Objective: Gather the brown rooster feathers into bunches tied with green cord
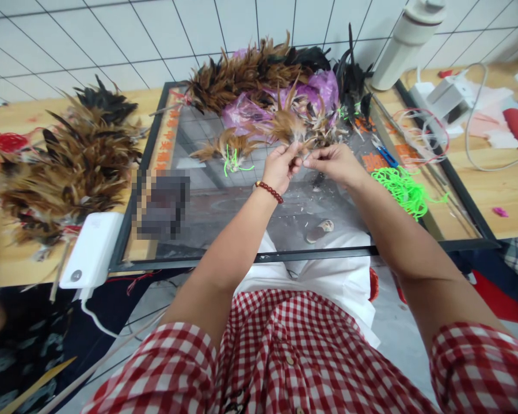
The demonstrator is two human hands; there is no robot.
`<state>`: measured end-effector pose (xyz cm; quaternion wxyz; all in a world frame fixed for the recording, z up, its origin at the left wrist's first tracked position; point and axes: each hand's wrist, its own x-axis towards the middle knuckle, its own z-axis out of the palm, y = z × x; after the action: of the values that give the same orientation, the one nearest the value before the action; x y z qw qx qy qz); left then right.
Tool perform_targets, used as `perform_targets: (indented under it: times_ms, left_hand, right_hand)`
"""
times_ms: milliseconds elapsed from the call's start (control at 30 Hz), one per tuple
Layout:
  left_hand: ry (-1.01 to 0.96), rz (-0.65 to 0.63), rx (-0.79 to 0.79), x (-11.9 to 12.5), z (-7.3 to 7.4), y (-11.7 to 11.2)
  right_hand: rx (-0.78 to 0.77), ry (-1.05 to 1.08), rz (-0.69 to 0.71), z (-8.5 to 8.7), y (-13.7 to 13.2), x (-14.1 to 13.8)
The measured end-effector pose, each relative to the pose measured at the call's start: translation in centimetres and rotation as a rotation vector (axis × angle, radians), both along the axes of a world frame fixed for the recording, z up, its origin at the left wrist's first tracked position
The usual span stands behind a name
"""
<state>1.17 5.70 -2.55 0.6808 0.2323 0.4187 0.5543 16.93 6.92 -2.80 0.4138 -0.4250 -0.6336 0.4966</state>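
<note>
While my left grip pinches a brown feather tuft toward the far edge of the desk, my right grip is narrowed beside it, contents unclear to me; likely light and easily bent, the feathers seem best held by their quills.

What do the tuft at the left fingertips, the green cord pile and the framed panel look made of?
Tuft: feathers, probably natural, soft-looking; wispy edges and mottled brown suggest it.
Green cord pile: likely synthetic string, judging by its even neon colour.
Framed panel: smooth, glossy glass or clear acrylic; it mirrors tile lines, and a shoe shows through.
</note>
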Motion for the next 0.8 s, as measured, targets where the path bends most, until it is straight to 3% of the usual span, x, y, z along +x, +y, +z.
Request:
perform_targets:
  times_ms: [267,467,800]
  left_hand:
    - [0.018,-0.055,0.010,-0.1,0.1,-0.3]
    - [0.034,-0.128,-0.006,-0.1,0.2,-0.4]
    - [0.101,-0.203,0.021,0.0,0.4,-0.7]
  right_hand:
    - [0.070,0.201,-0.182,-0.2,0.3,-0.6]
    - [0.198,0.115,-0.181,-0.3,-0.5,-1.4]
    - [0.224,0.145,-0.187,-0.3,0.0,-1.4]
